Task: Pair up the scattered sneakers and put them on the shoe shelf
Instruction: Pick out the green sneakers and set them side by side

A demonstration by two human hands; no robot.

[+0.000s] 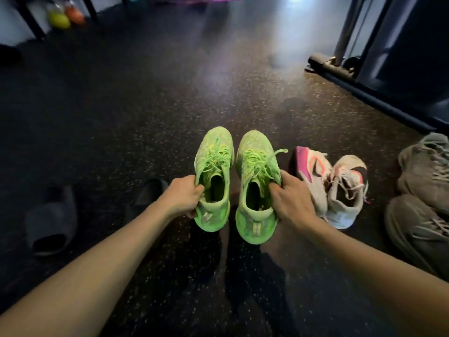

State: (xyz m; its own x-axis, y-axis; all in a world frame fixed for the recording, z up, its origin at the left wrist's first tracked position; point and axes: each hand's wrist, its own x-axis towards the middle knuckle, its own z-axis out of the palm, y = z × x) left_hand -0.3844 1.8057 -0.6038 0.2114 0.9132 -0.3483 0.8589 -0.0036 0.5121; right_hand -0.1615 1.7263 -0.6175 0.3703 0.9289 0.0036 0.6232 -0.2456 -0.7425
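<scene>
Two neon green sneakers are held side by side above the dark speckled floor, toes pointing away from me. My left hand (181, 197) grips the collar of the left green sneaker (213, 164). My right hand (292, 197) grips the collar of the right green sneaker (255, 166). To their right on the floor lies a beige and pink sneaker (311, 176) on its side, touching its upright mate (347, 193). Two grey-brown sneakers (425, 164) (418, 229) sit at the right edge. No shoe shelf is visible.
Two dark slides (51, 220) (148, 193) lie on the floor at lower left. A dark metal frame base (364, 93) runs along the right. Yellow and orange objects (64, 18) sit under black legs at the far left.
</scene>
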